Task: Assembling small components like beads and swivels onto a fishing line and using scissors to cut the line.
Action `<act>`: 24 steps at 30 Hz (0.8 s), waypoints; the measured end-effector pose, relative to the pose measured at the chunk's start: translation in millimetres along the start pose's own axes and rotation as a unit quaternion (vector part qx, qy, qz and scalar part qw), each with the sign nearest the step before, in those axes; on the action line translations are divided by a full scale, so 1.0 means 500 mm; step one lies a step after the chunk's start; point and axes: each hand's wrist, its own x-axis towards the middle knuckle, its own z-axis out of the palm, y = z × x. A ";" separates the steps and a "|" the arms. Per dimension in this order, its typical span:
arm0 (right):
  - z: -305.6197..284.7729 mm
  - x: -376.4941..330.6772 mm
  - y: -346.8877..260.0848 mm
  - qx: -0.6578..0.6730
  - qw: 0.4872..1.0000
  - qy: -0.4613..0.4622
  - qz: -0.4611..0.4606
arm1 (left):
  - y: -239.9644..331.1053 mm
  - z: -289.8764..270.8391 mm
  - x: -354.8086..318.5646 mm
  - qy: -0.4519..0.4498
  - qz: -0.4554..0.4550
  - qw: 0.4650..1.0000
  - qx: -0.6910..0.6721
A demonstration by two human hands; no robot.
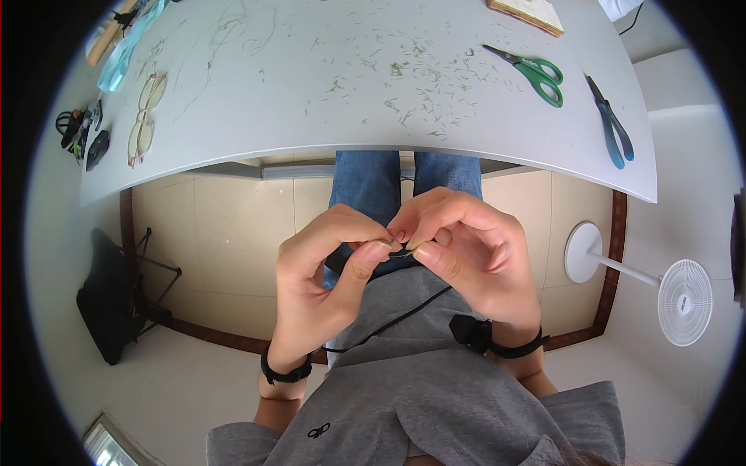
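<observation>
Close together above my lap, both hands pinch at a thin dark-green strand (399, 253), apart from the table edge. My left hand (317, 272) is closed, its thumb and forefinger pressed together on one part of the strand. Thumb and forefinger of my right hand (489, 260) pinch it a short way to the right, the other fingers curled behind. Fingertips hide most of the strand, so its full length cannot be told. Scattered over the white table (256, 128) beyond are many short green clippings (420, 81) and some long loose threads (225, 43).
Green-handled scissors (538, 76) and teal-handled pliers (612, 128) lie at the table's right, near a wooden block (528, 15). Eyeglasses (143, 123) and a light-blue ribbon (123, 60) are at the left. A white fan (684, 301) stands right, a black folding chair (107, 299) left.
</observation>
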 end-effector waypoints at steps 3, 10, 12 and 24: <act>-0.002 0.000 -0.001 -0.018 1.000 -0.005 0.000 | -0.001 0.000 0.005 -0.013 0.023 0.999 0.028; 0.001 0.004 0.002 -0.060 0.998 0.004 -0.037 | 0.008 0.003 0.003 -0.006 -0.037 0.999 0.000; -0.001 0.004 0.001 -0.076 0.996 0.004 -0.042 | 0.011 0.001 0.005 -0.033 -0.082 0.995 -0.036; 0.005 0.000 0.002 -0.116 0.991 0.021 -0.062 | 0.010 -0.002 0.005 -0.041 -0.068 0.996 -0.047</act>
